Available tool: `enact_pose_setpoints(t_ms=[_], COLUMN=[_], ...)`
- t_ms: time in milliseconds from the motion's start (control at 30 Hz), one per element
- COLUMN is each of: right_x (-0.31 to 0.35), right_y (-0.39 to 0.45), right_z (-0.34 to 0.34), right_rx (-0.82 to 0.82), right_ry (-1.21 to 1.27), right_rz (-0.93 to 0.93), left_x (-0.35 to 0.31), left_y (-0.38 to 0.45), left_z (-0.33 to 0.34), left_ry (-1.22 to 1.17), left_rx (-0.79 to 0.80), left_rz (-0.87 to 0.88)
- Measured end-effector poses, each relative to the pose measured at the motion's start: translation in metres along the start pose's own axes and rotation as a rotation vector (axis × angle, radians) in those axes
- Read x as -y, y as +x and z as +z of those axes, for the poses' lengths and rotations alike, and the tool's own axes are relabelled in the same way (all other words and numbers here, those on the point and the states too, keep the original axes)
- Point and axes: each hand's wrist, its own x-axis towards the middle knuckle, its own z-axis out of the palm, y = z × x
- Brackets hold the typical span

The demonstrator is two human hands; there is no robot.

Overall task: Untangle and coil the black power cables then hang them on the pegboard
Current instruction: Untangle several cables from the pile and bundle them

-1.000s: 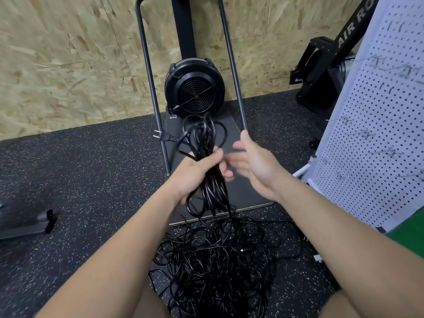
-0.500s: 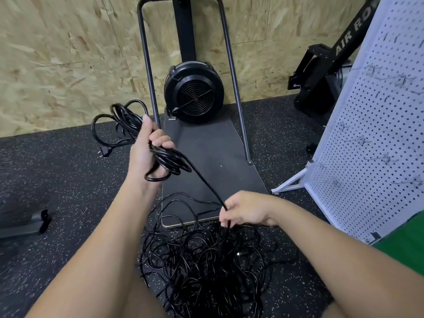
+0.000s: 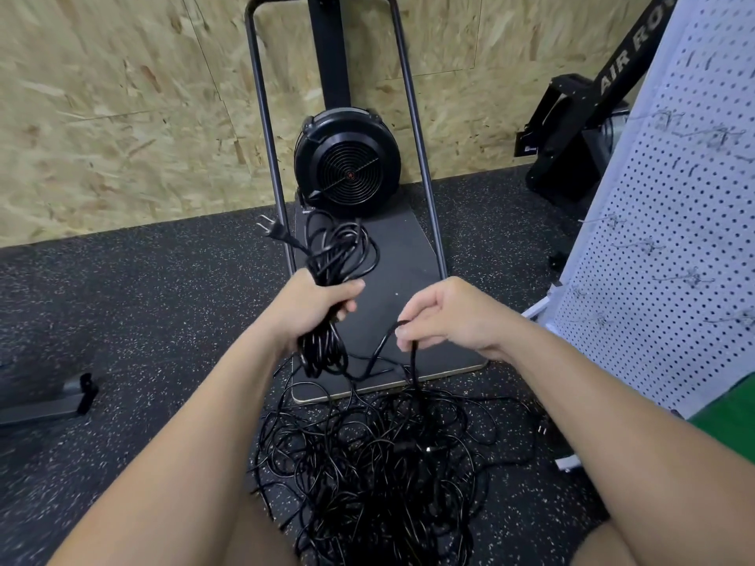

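Black power cables (image 3: 367, 463) lie in a loose tangled heap on the speckled rubber floor (image 3: 143, 320), between the person's forearms and just in front of a grey platform (image 3: 392, 279). The left hand (image 3: 310, 308) is closed around a partly coiled bundle (image 3: 335, 255) of cable, whose loops rise above the fist and hang below it; a plug (image 3: 273, 230) sticks out from the loops to the upper left. The right hand (image 3: 445, 316) pinches a single strand (image 3: 412, 361) between thumb and fingers; one run drops straight into the heap, another sags across towards the bundle. The hands are apart, at about the same height, above the near edge of the platform. A black fan housing (image 3: 347, 165) stands at the platform's far end, framed by a dark metal tube (image 3: 261, 136), against a chipboard wall (image 3: 102, 116). The white pegboard (image 3: 674, 239) stands at the right, with several wire hooks on it, none seen to carry a cable.
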Motion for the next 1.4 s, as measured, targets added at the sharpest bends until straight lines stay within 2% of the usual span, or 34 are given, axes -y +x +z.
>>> enact_pose_setpoints(t_ms=[67,133,200,333,400,500,633,700,867,1067,1167,1300,1400], right_x=[0.005,0.005,0.004,0.003,0.004,0.005,0.005,0.005,0.009,0.015,0.011,0.012,0.017], right_y=[-0.008,-0.01,-0.007,0.007,0.01,0.013,0.014,0.012,0.009,0.002,0.002,0.001,0.002], right_z=[-0.008,-0.013,-0.012,-0.01,-0.01,-0.006,-0.001,-0.003,-0.006,-0.009,-0.009,-0.004,0.001], right_rx=[0.167,0.238,0.111,-0.34,-0.437,-0.51,-0.515,-0.504,-0.448,-0.376,-0.39,-0.411,-0.449], right_ry=[-0.103,-0.104,-0.004,0.001,-0.135,-0.224,-0.248,-0.229,-0.218,-0.22,-0.209,-0.212,-0.162], right_rz=[0.015,-0.002,-0.055,-0.191,-0.271,-0.328,-0.347,-0.348,-0.328,-0.305,-0.28,-0.3,-0.331], left_x=[0.004,0.003,-0.001,-0.017,-0.019,-0.017,-0.016,-0.015,-0.018,-0.017,-0.018,-0.019,-0.018], left_y=[0.001,0.001,-0.002,-0.018,-0.023,-0.025,-0.02,-0.017,-0.016,-0.014,-0.014,-0.017,-0.018], left_z=[0.008,0.015,0.022,0.047,0.057,0.063,0.061,0.057,0.053,0.047,0.051,0.049,0.05], left_ry=[0.051,0.019,-0.104,-0.417,-0.492,-0.456,-0.437,-0.38,-0.404,-0.262,-0.337,-0.263,-0.309], left_rx=[-0.023,-0.065,-0.033,0.123,0.172,0.219,0.191,0.227,0.262,0.294,0.268,0.314,0.319], left_rz=[-0.002,-0.005,-0.029,-0.074,-0.102,-0.134,-0.13,-0.093,-0.023,-0.01,-0.017,0.022,0.017])
